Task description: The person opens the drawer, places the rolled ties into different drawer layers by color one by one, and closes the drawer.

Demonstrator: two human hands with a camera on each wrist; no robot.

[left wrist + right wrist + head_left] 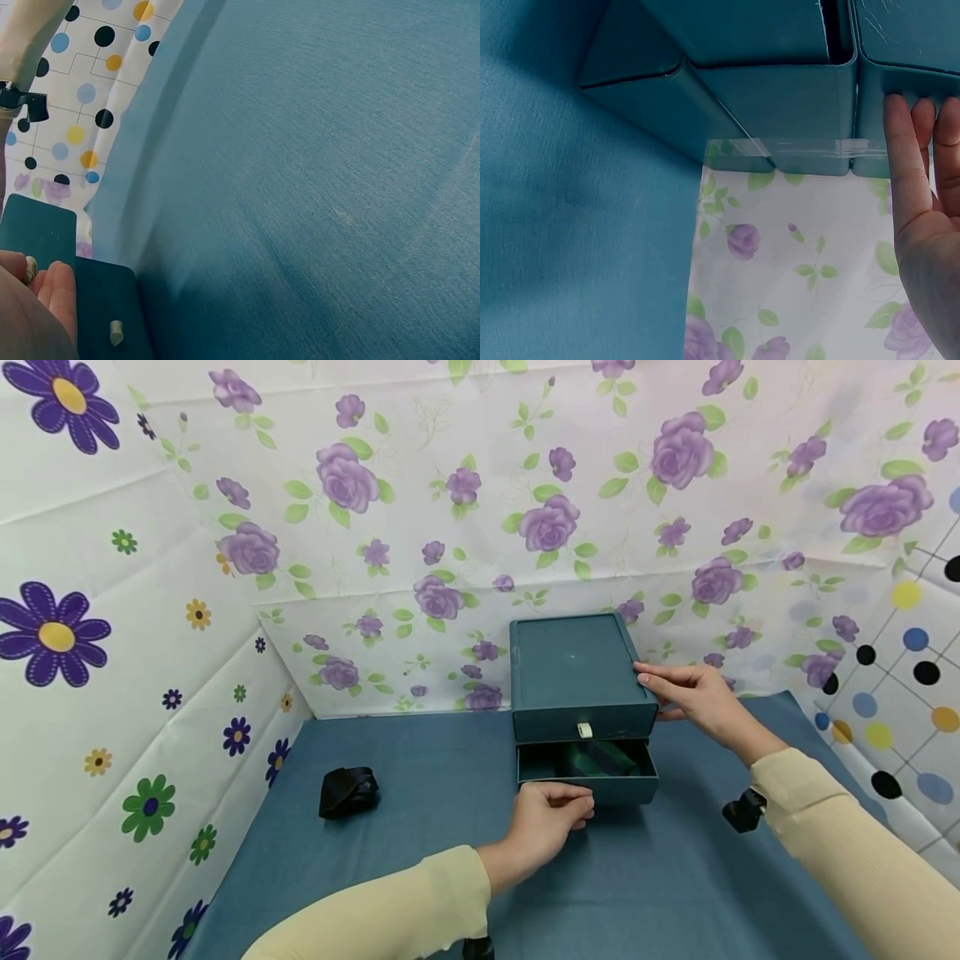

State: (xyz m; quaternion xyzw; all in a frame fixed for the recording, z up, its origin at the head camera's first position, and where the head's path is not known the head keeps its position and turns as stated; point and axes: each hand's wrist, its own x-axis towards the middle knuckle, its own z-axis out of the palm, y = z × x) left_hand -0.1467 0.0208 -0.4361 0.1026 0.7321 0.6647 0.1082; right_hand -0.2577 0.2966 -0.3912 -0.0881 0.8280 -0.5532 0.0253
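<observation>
A dark teal drawer box [573, 660] stands against the back wall, with one drawer [626, 791] pulled partly out below the top one. Inside that drawer lies a dark green and navy striped cloth [600, 758], partly hidden. My left hand [540, 827] is at the front of the pulled-out drawer, pinching its pale pull tab [31, 268] between thumb and finger. On the box's right side, my right hand [697, 697] steadies the upper edge; in the right wrist view its straight fingers [906, 161] touch the side wall.
A black folded item [348, 792] lies on the blue tablecloth [420, 752] to the left. Another pale pull tab [116, 333] shows on a shut drawer. Flowered and dotted sheets [420, 527] hang around the table. Both wrists wear small black camera mounts [745, 812].
</observation>
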